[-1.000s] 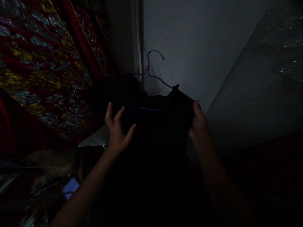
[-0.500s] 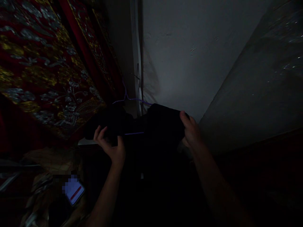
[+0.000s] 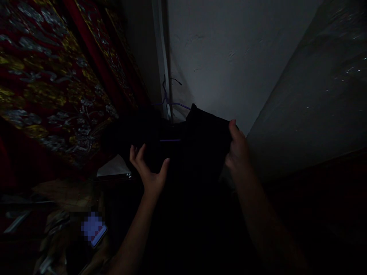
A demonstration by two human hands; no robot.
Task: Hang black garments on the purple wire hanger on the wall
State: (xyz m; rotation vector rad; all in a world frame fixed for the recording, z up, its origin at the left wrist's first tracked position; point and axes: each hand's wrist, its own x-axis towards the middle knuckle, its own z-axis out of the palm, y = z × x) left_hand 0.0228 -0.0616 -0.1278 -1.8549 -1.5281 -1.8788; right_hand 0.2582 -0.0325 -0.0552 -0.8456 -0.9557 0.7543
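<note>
A black garment (image 3: 200, 152) hangs on a purple hanger (image 3: 179, 104); its exact kind is lost in the dark. The hanger's hook is up against a narrow upright strip by the wall, and its lower bar shows through the neck opening. My right hand (image 3: 239, 147) grips the garment's right shoulder edge, thumb on top. My left hand (image 3: 149, 168) is at the garment's left front with fingers and thumb spread apart. Whether its fingertips touch the cloth I cannot tell.
Red cloth (image 3: 63, 88) with gold and silver embroidery hangs at the left. A lit phone (image 3: 94, 229) lies on crumpled things at the lower left. Behind is a pale wall (image 3: 229, 57), with a shiny clear sheet (image 3: 315, 95) on the right.
The garment and hanger have moved up and slightly right, the hook now against the upright strip. Both hands have shifted right, and the left hand's fingers are spread.
</note>
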